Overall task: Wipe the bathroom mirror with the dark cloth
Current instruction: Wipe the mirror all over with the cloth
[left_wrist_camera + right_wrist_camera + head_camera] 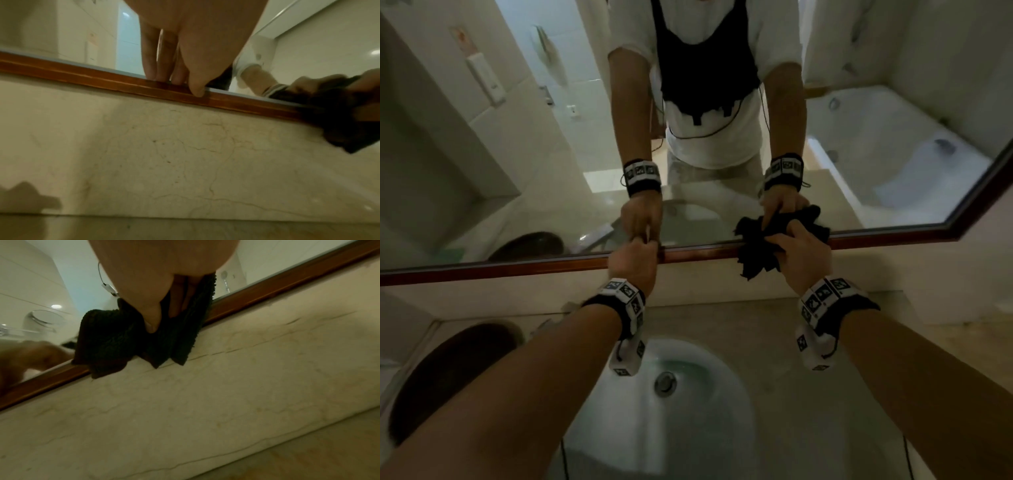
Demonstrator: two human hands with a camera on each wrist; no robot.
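The mirror (534, 154) hangs over the sink, edged by a brown wooden frame (517, 265). My right hand (787, 236) grips the bunched dark cloth (756, 257) and holds it against the mirror's bottom edge, where it drapes over the frame. In the right wrist view the thumb and fingers of that hand (164, 318) curl into the cloth (109, 337). My left hand (643, 241) holds nothing. Its straight fingers (156, 68) and thumb rest on the frame (82, 74), left of the cloth (339, 126).
Below the frame runs a cream marble backsplash (185, 154). A white basin (722, 428) with a metal drain (665, 383) lies under my forearms. A dark oval object (448, 377) sits on the counter at left. The glass reflects a bathtub (893, 154).
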